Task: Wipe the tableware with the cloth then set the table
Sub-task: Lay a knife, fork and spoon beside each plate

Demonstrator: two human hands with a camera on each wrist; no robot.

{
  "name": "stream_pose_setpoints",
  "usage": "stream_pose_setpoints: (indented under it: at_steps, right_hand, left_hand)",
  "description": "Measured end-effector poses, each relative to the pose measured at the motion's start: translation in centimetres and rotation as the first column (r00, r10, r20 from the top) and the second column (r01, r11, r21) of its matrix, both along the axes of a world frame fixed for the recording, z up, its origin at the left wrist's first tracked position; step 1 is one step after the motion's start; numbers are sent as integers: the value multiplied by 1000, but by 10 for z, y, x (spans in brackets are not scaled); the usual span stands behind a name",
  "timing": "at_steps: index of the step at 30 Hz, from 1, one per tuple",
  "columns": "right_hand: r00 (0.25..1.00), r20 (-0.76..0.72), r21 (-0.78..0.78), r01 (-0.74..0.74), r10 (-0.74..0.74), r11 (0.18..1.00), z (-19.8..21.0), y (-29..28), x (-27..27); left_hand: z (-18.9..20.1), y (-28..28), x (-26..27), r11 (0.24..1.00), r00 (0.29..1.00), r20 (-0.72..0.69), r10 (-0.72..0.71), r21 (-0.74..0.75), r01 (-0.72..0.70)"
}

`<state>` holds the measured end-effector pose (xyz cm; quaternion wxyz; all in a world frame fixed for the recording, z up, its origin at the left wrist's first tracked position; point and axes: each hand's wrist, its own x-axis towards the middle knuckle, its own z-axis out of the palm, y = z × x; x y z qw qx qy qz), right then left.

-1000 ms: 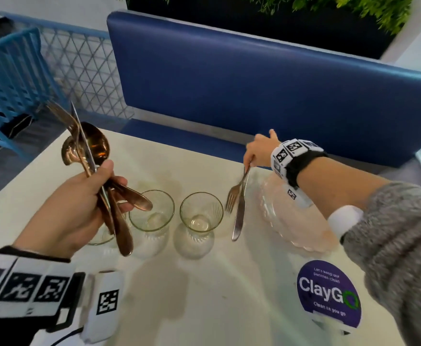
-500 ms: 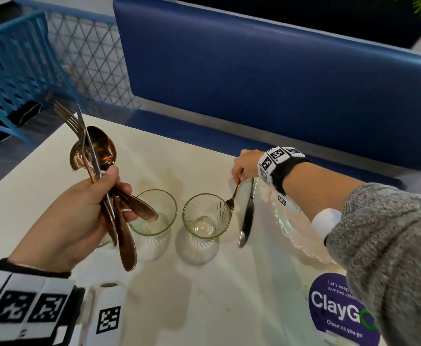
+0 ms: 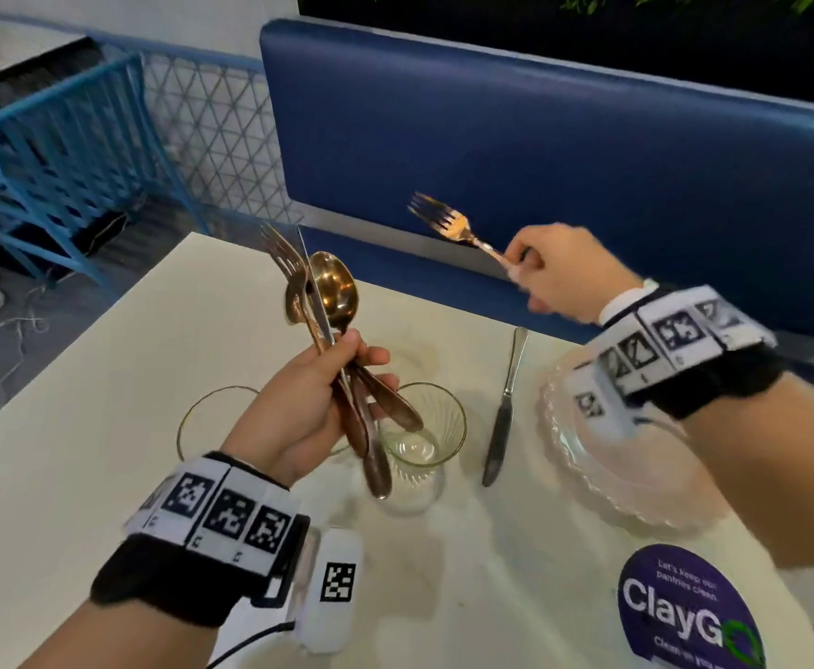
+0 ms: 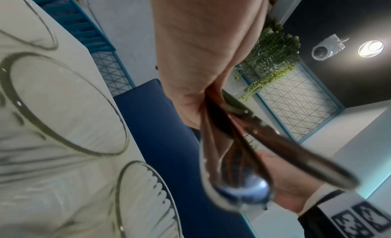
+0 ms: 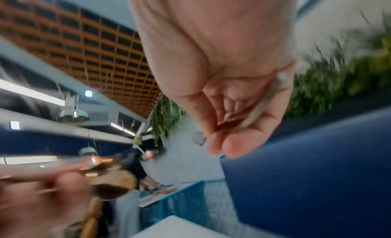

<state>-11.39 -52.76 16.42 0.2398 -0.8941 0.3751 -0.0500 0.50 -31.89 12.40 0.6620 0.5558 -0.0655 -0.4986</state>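
Observation:
My left hand (image 3: 308, 403) grips a bundle of copper cutlery (image 3: 327, 330), with a fork, a knife and spoons standing up above the glasses; the left wrist view shows the handles (image 4: 243, 141) fanning out of the fist. My right hand (image 3: 554, 272) pinches a copper fork (image 3: 448, 224) by its handle, lifted over the table's far edge, tines pointing left. A knife (image 3: 503, 412) lies on the table left of the clear glass plate (image 3: 602, 475). Two glass tumblers (image 3: 421, 427) (image 3: 202, 422) stand in front of me. No cloth is in view.
A round purple sticker (image 3: 684, 615) sits near the table's front right. A blue padded bench (image 3: 540, 161) runs along the far side, and a blue railing (image 3: 57, 137) stands to the left. The white table (image 3: 81, 403) has bare surface on its left.
My right hand lifted the fork off the table beside the knife and raised it up and back. The knife stayed lying by the plate. The left hand kept its bundle.

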Motion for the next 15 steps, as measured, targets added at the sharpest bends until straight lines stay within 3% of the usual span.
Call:
stream_pose_setpoints:
  at_steps: [2,6,10,15]
  right_hand:
    - [992,111,179,34,-55,983,-14,30,0]
    - [997,74,210,-3,-13,978,-47,53,-4]
    - [996,62,268,47,-65,962,-59,30,-26]
    - [955,116,336,222,-274,915,-68,-26,-83]
  left_hand:
    - [3,-7,-6,1000,1000,-27,-8,-17,7]
    - [6,-15,-13,1000,999,-40,-22,-20,22]
    - [9,-19,-24,999,999,-31,-38,4,38]
    - [9,-31,-40,998,998,-21,-62,19,62]
